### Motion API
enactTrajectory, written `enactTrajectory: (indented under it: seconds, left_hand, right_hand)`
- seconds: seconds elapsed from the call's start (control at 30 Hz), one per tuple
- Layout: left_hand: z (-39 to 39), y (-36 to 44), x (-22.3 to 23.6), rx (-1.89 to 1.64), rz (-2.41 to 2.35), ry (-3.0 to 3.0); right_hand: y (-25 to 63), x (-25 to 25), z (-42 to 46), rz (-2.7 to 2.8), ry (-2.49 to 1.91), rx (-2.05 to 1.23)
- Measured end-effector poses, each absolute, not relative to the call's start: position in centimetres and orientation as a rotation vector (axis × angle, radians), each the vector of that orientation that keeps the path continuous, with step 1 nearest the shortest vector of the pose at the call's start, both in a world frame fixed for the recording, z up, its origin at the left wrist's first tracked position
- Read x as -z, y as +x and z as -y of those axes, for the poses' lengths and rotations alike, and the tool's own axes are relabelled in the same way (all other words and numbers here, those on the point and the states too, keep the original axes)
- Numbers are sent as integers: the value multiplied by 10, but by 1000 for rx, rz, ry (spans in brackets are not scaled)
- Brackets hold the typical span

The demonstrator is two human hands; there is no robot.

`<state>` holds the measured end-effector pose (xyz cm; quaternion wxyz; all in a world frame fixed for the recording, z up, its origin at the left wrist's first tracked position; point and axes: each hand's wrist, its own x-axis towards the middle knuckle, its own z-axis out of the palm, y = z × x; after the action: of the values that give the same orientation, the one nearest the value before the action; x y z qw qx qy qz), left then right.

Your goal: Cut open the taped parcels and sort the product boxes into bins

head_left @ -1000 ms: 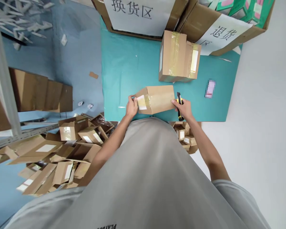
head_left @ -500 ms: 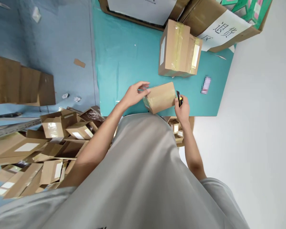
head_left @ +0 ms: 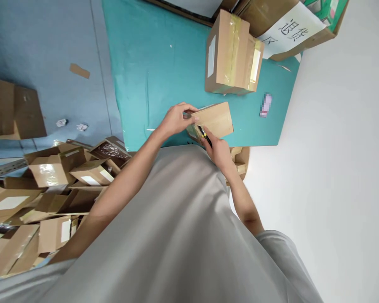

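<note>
A small brown cardboard box [head_left: 219, 119] with tape along it lies tilted at the near edge of the teal table [head_left: 158, 80]. My left hand [head_left: 178, 119] grips the box's left end, thumb on top and fingers behind. In my right hand [head_left: 219, 150] is a black and yellow utility knife [head_left: 205, 136], its tip at the taped left end of the box, close to my left thumb. Whether the blade is in the tape I cannot tell.
Two taped cardboard boxes [head_left: 227, 54] stand together at the back of the table. Behind them is a larger carton with a paper sign [head_left: 293, 29]. A blurred pinkish item [head_left: 265, 105] lies to the right. Opened cartons [head_left: 55, 168] pile up at the left, beside the table.
My right hand has carried the utility knife from the box's right end across to its left end. My left hand stays on the box. The whole view has shifted a little.
</note>
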<state>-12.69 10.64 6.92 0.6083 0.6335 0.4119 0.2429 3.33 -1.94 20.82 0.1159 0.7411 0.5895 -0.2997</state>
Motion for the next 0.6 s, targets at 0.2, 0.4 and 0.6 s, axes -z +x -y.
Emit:
enactTrajectory:
  seconds: [0.2,0.4,0.6]
  left_hand:
    - [-108,-126,-68,-564,-950,1475]
    - [-108,-126,-71,-563,-954,1432]
    - [-110,-127,-75,-574,-966,1375]
  right_hand:
    - [29,-209,16,-1696,2153,878]
    - [24,-213,6,-1692,2078,842]
    - [4,-219,-12,-1617,1963,742]
